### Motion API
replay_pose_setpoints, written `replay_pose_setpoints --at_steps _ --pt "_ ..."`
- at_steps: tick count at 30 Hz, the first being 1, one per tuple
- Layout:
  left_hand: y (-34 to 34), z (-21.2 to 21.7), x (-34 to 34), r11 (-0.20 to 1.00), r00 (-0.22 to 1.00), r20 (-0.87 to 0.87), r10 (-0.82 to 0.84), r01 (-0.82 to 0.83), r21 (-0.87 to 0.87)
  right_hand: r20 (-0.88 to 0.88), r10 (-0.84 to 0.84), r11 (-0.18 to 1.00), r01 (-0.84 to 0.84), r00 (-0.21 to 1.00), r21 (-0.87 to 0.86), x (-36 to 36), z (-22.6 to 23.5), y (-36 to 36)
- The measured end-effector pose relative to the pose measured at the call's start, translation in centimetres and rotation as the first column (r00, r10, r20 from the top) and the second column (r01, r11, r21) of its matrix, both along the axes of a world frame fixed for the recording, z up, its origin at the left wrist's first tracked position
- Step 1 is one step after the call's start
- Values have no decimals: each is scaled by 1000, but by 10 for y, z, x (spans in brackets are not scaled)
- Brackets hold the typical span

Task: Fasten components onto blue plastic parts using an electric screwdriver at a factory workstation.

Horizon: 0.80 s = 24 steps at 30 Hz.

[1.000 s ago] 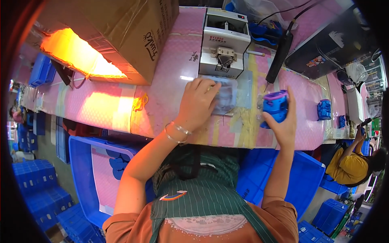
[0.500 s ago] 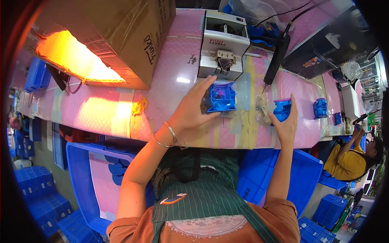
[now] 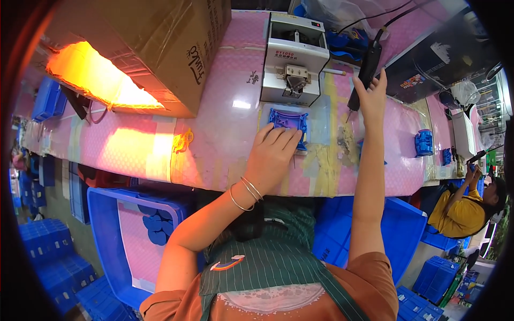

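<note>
Gripping shell [image 3: 289, 121] (blue, hollow side up) just above centre with left hand [image 3: 270, 159]; apparently fetching driver [image 3: 370, 58] upper right with right hand [image 3: 373, 102], cannot tell whether gripped. Next, probably calls for driver over shell.

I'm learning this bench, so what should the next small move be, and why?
I'd probably close the right hand around the black corded tool: the hand is right at its body, while the left hand rests on the blue shell in front of the silver machine, so that piece seems steadied.
</note>
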State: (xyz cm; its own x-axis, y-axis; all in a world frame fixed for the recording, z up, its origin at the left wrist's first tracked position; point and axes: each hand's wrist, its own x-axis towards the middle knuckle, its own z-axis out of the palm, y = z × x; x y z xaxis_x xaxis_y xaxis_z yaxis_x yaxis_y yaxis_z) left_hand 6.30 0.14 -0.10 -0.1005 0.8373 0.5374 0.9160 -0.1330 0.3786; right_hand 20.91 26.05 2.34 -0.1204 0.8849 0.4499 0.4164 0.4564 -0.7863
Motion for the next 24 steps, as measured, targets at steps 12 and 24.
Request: replay_pose_setpoints --at_steps 12,24 --pt "-2 -15 -5 999 999 37 31 -32 30 -407 284 945 -326 868 -36 -78 78 -70" --pt "-1 -14 -3 1000 994 111 7 -6 -12 -545 455 879 -454 705 147 -142 87 -101"
